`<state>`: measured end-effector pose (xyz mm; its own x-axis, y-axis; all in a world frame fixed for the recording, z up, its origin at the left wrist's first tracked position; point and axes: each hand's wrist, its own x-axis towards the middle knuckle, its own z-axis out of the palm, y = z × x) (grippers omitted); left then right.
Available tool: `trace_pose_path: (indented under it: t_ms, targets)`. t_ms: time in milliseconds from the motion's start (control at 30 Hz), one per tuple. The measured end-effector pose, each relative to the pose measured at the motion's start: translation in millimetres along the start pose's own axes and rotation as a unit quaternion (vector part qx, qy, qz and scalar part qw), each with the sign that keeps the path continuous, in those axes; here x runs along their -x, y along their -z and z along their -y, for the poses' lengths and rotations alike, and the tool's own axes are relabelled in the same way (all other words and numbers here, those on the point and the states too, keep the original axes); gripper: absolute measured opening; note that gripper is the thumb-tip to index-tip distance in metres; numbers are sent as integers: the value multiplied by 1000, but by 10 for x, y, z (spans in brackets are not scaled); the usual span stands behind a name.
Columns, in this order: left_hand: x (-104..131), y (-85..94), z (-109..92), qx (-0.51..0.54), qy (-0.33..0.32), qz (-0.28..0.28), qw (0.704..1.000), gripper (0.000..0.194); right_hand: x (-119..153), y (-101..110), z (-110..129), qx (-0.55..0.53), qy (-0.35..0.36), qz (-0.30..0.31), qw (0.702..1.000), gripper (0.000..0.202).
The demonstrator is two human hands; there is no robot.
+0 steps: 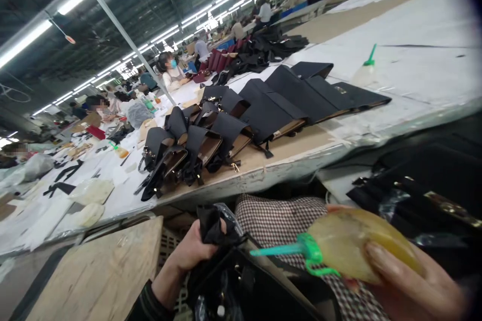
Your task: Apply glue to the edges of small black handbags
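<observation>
Fluorescent tubes (79, 0) run in long rows under a dark ceiling, and a slim pale pole (124, 35) crosses the upper left of the tilted view. Below them stretches a long worktop (422, 50) with a white covering, brown sheeting showing in places. Along its near edge stand black bags (282, 98), packed side by side with brown insides showing at their open ends; beyond them lie maroon pieces (216, 60) and a heap of black material (259, 55). One spare bottle (363, 76) with a green spout is on the worktop past the bags at right, and another with orange contents, the orange bottle (120, 151), lies towards the left. Across the worktop sits a co-worker (173, 77) in a blue mask, with more people further back. Nearest the camera, the left grip (196, 248) is closed around bunched black fabric (211, 225) at the upper end of a black piece (263, 286), which lies over a checked cloth (278, 213). The right grip (402, 271) is wrapped around a squeeze bottle (346, 241) of yellowish contents, held on its side so that its green nozzle (276, 250) points left, over the black piece; whether the tip touches it, I cannot tell. To the left is a wooden board (101, 271).
</observation>
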<state>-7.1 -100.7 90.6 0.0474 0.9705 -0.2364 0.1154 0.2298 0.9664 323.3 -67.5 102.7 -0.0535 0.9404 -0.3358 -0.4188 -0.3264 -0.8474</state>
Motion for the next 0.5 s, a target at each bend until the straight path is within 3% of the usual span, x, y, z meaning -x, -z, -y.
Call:
trace_pose_path:
  t_ms: [167,333,500]
  targets:
    - [36,-212,129,-9,-9,-1,1000,21,4,-55,108,-9,-41,-21,999,65]
    - [102,-201,125,-67,-27,-39,997,21,-55,82,-47,-8,-29,3,1000,70]
    - [142,-197,238,4,-17,-17,1000,35,-23,152,-126,39,-2,-2,999,63]
